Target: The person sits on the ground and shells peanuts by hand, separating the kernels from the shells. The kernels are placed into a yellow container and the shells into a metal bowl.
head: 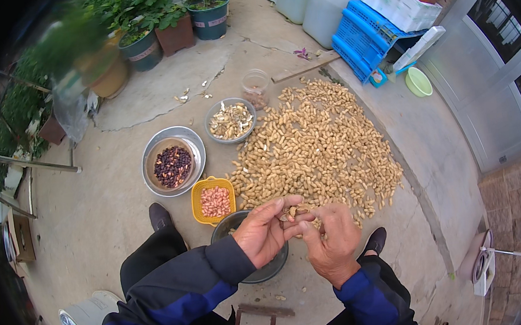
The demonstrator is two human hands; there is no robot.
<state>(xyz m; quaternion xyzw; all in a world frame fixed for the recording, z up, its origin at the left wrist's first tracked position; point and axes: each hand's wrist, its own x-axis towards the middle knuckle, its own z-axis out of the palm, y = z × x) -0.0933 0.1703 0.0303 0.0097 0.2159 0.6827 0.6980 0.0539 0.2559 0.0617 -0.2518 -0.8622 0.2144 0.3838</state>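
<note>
My left hand point(263, 231) is turned palm up and holds cracked peanut shells point(299, 209) with a pinkish kernel showing among them. My right hand point(335, 240) is close against its fingertips, thumb and fingers bent; whether anything is pinched there is hidden. Below the left hand stands a dark basin point(270, 268), partly covered by the hand and sleeve. A yellow plastic basket point(211, 181) of pink shelled peanuts point(215, 201) sits just left of the basin. Beyond both hands, a wide spread of unshelled peanuts point(315, 143) lies on the concrete.
A bowl point(254, 124) holds empty shells, beside a clear plastic jar point(254, 76). Dark purple kernels point(174, 166) fill a bowl inside a metal basin point(152, 147). Potted plants point(209, 19) line the back left. A blue crate point(356, 35) and plastic jugs point(328, 10) stand back right.
</note>
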